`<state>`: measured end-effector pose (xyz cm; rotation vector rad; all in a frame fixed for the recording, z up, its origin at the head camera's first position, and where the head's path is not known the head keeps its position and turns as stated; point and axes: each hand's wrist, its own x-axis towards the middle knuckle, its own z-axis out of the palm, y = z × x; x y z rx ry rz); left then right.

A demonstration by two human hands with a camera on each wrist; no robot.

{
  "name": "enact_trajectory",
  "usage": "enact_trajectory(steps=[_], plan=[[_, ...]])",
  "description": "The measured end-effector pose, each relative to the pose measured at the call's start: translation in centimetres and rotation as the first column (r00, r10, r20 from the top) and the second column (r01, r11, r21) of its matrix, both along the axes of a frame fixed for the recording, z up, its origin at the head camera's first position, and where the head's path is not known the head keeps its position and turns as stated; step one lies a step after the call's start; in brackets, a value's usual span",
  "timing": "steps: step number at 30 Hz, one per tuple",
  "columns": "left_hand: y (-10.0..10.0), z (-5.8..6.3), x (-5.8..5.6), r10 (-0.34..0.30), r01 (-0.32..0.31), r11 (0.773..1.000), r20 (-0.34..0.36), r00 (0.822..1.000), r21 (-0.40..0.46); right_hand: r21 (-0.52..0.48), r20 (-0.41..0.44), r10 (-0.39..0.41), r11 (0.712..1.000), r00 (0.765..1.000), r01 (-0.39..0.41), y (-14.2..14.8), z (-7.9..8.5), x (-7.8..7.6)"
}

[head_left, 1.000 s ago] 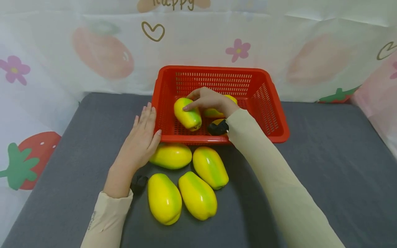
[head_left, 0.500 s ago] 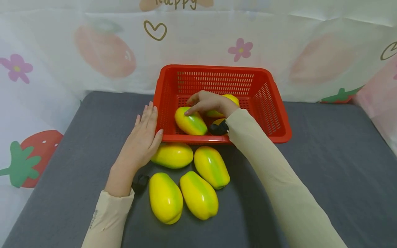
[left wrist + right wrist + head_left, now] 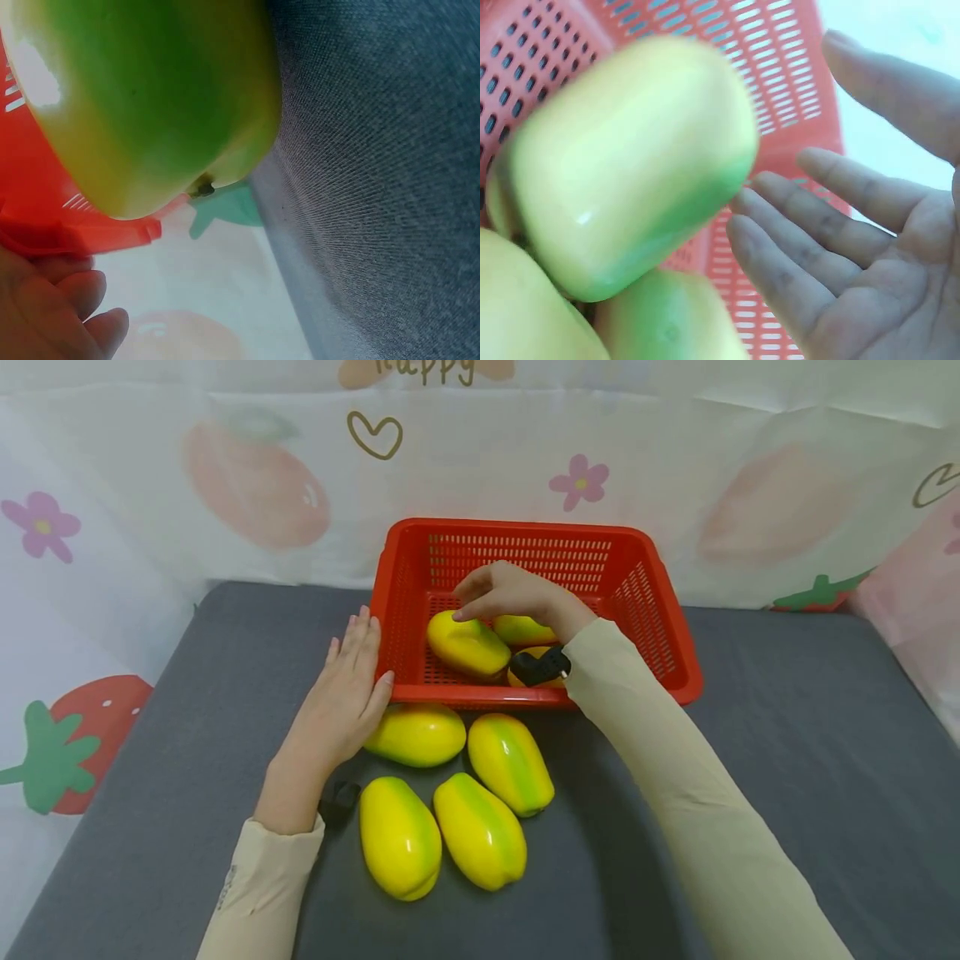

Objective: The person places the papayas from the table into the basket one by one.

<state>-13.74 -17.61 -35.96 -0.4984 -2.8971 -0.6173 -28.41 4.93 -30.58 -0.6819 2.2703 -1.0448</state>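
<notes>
My right hand (image 3: 517, 592) hovers over the red plastic basket (image 3: 517, 697), fingers loosely spread. Beneath it a yellow-green papaya (image 3: 468, 647) lies at the left of the basket floor. The right wrist view has the fingers apart from that papaya (image 3: 630, 165), with the palm bare. Beside it lie two more papayas, one behind (image 3: 525, 630) and one nearer the front rim, partly covered by the wrist camera. My left hand (image 3: 337, 693) rests with straight fingers along the basket's left side. Its fingertips touch the basket wall in the left wrist view.
Several papayas lie on the grey cloth before the basket: one (image 3: 416, 737) by the left hand, one (image 3: 510, 766) to its right, and two nearer, a left one (image 3: 400, 839) and a right one (image 3: 480, 832). A printed white curtain (image 3: 480, 460) hangs close behind the basket.
My right hand has lowered the papaya onto the basket floor and let go of it, then risen slightly with loosened fingers. The papaya has tipped onto its side. The left hand stays put.
</notes>
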Motion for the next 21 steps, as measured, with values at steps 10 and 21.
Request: enact_trajectory(steps=[10,21], plan=[[-0.1,-0.2,-0.1,0.002,-0.002,1.0,-0.002,1.0,0.006,-0.108,-0.019,-0.013,0.994,1.0,0.011,2.3,2.0,2.0],[-0.1,-0.4,-0.2,-0.003,0.003,1.0,-0.029,1.0,0.016,-0.281,0.006,-0.061,0.958,0.998,0.06,6.3,1.8,6.4]])
